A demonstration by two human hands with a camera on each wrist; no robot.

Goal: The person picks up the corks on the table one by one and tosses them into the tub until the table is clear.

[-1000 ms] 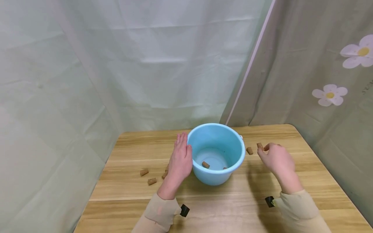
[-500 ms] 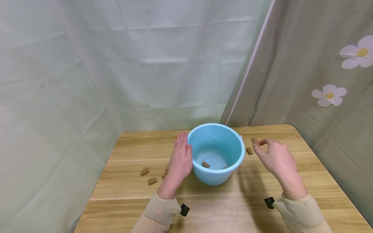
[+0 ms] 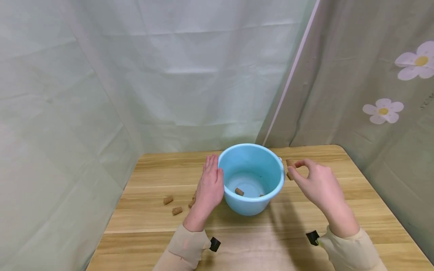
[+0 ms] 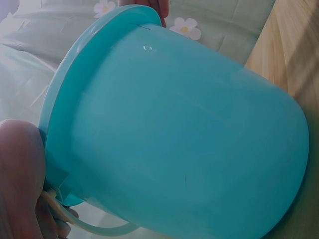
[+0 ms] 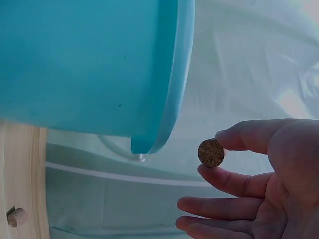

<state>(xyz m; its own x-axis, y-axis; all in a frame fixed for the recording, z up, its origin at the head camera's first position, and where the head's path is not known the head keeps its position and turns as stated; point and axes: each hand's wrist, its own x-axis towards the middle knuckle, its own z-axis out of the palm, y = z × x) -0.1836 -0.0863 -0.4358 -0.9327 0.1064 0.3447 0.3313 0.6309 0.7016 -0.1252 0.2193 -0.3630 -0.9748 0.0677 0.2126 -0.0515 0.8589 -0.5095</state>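
A light blue bucket (image 3: 248,206) stands upright on the table, with a brown cork (image 3: 239,191) at its bottom and a second one partly hidden by the near rim. My left hand (image 3: 210,190) rests with straight fingers along the bucket's left side; its thumb (image 4: 20,159) is at the rim in the left wrist view, near the pale handle (image 4: 107,230). Right of the bucket, my right hand (image 3: 320,184) pinches a cork (image 5: 211,153) between thumb and index finger, level with the rim in the right wrist view. The other fingers of that hand are spread loosely.
Several corks lie on the wooden table (image 3: 142,226) left of the bucket, such as a cork (image 3: 168,200) beside my left forearm. Another cork (image 5: 17,217) lies on the table to the bucket's right. Pale curtains (image 3: 203,82) hang behind the table.
My right hand has lifted the cork and carried it left toward the bucket's rim. The left hand and the bucket have stayed in place.
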